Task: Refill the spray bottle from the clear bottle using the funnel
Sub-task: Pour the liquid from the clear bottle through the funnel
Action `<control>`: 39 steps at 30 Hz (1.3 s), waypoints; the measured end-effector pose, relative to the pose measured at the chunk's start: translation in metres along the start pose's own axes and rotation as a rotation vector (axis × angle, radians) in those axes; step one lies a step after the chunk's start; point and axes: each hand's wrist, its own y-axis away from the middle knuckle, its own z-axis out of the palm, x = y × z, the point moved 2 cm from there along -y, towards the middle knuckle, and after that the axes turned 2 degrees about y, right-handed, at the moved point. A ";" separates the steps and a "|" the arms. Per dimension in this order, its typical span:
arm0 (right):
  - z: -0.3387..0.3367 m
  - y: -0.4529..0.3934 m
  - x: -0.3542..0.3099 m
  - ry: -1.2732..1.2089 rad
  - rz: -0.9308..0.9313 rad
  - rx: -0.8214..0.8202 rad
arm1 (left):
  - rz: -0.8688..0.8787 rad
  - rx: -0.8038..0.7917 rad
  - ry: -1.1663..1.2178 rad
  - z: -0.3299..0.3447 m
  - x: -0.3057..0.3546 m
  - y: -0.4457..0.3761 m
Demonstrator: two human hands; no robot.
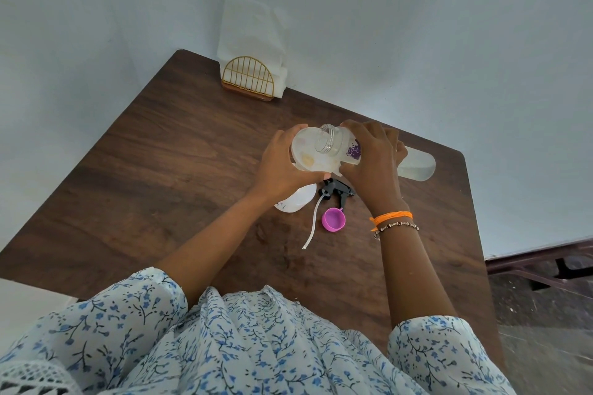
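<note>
Pouring is underway: your right hand (372, 154) grips the tilted clear bottle (417, 165), your left hand (285, 167) curls round the funnel (308, 152) atop the spray bottle (296, 199) mid-table (160, 170). Tip slowly, keeping the funnel steady.

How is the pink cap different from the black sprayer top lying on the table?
The pink cap is a small round cup lying open side up; the black sprayer top is a longer, knobbly shape with a trigger. The sprayer top has a white tube trailing toward the person; the cap has none. The cap shows whole, while the right hand hides part of the sprayer top. Both lie off their bottles on the wooden table.
</note>
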 end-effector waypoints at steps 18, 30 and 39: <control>-0.001 0.000 -0.001 -0.002 0.003 0.003 | -0.002 -0.006 0.004 0.000 -0.001 -0.001; -0.001 -0.001 0.000 0.018 0.002 0.000 | -0.010 0.001 -0.001 0.002 -0.004 -0.003; -0.001 -0.001 -0.001 0.017 0.001 0.003 | -0.003 -0.005 0.011 0.001 -0.004 -0.003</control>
